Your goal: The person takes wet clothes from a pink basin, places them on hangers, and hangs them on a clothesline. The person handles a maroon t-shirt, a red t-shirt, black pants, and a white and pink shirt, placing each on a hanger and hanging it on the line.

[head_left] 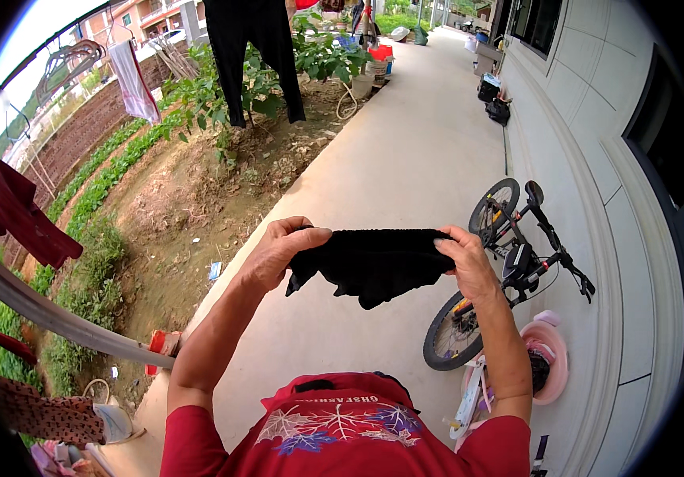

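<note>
A black cloth garment is stretched level in front of me, its straight top edge pulled taut and its lower edge hanging in uneven folds. At its left end my left hand grips the edge, thumb on top. My right hand pinches the other end the same way. Which kind of garment it is cannot be made out, since most of it hangs foreshortened below the edge.
A bicycle stands on the right by the wall, with a pink basin near it. On the left, black trousers, a dark red garment and a towel hang. A grey pole crosses the lower left.
</note>
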`<act>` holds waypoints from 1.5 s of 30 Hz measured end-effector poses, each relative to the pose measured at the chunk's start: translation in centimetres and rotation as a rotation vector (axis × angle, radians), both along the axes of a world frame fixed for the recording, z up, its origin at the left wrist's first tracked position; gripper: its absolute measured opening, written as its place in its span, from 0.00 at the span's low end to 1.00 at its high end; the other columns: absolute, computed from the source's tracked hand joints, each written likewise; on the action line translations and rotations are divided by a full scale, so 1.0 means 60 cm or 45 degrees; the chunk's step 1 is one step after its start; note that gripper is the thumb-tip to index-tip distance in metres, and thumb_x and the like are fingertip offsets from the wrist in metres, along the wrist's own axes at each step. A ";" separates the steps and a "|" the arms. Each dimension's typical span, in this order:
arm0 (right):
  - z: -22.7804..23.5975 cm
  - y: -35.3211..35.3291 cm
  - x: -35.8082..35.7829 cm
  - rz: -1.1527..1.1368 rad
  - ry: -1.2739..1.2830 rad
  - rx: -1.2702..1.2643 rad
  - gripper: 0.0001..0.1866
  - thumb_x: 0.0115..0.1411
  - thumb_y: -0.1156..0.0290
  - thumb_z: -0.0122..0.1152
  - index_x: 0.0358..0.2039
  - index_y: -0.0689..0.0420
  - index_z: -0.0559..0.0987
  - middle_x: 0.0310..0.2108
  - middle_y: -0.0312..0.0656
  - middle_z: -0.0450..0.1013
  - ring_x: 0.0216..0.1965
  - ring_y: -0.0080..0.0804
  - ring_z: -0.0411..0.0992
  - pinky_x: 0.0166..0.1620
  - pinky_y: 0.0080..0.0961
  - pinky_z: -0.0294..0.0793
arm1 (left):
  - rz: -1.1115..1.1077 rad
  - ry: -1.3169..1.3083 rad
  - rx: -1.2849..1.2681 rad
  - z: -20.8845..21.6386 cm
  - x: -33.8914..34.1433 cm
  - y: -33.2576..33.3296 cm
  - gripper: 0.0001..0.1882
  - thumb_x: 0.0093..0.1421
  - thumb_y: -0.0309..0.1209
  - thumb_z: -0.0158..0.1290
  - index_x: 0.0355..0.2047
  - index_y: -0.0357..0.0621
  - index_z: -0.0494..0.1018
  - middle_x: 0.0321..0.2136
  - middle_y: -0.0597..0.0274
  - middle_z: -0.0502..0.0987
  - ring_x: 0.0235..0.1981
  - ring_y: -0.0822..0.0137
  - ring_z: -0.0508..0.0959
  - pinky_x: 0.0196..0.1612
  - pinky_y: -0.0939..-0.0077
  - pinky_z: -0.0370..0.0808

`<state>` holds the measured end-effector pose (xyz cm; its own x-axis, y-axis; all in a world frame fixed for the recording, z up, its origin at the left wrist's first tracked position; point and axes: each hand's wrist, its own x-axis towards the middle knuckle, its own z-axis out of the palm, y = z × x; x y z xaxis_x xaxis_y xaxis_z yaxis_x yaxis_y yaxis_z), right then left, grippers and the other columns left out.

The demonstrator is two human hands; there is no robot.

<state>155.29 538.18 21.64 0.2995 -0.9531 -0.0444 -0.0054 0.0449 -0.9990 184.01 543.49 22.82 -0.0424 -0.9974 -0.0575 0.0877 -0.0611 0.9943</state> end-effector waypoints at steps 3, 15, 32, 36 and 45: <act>-0.013 -0.036 -0.007 -0.001 -0.013 -0.058 0.07 0.54 0.71 0.55 0.33 0.58 0.76 0.22 0.27 0.68 0.21 0.11 0.63 0.21 0.11 0.61 | -0.118 -0.535 0.032 0.001 0.000 0.020 0.21 0.41 0.42 0.62 0.27 0.39 0.70 0.20 0.64 0.72 0.23 0.73 0.71 0.27 0.78 0.67; 0.000 -0.066 0.013 -0.164 0.774 -1.316 0.20 0.39 0.90 0.45 0.35 0.63 0.72 0.35 0.46 0.65 0.38 0.42 0.68 0.40 0.32 0.69 | 0.256 -1.682 -0.051 -0.063 0.044 -0.006 0.11 0.46 0.30 0.50 0.32 0.43 0.72 0.38 0.57 0.70 0.36 0.53 0.74 0.37 0.60 0.70; -0.196 -0.078 0.037 0.488 1.063 -0.940 0.14 0.50 0.76 0.48 0.37 0.51 0.76 0.36 0.42 0.74 0.34 0.46 0.73 0.37 0.39 0.73 | 0.105 -1.521 -0.259 -0.183 0.079 0.013 0.13 0.48 0.27 0.46 0.34 0.54 0.74 0.36 0.64 0.74 0.36 0.59 0.76 0.34 0.62 0.71; -0.137 -0.082 0.017 0.293 0.864 -0.984 0.15 0.48 0.76 0.48 0.37 0.52 0.77 0.34 0.44 0.75 0.34 0.47 0.73 0.37 0.38 0.71 | 0.011 -1.619 -0.192 -0.132 0.102 0.016 0.11 0.48 0.27 0.46 0.32 0.53 0.74 0.39 0.65 0.75 0.45 0.61 0.72 0.39 0.62 0.70; -0.142 -0.134 0.049 0.412 0.631 -0.776 0.14 0.47 0.77 0.42 0.33 0.62 0.76 0.32 0.48 0.74 0.34 0.44 0.70 0.41 0.31 0.70 | 0.099 -1.321 -0.158 -0.189 0.183 -0.034 0.13 0.49 0.31 0.44 0.33 0.43 0.74 0.30 0.53 0.76 0.35 0.52 0.75 0.38 0.60 0.71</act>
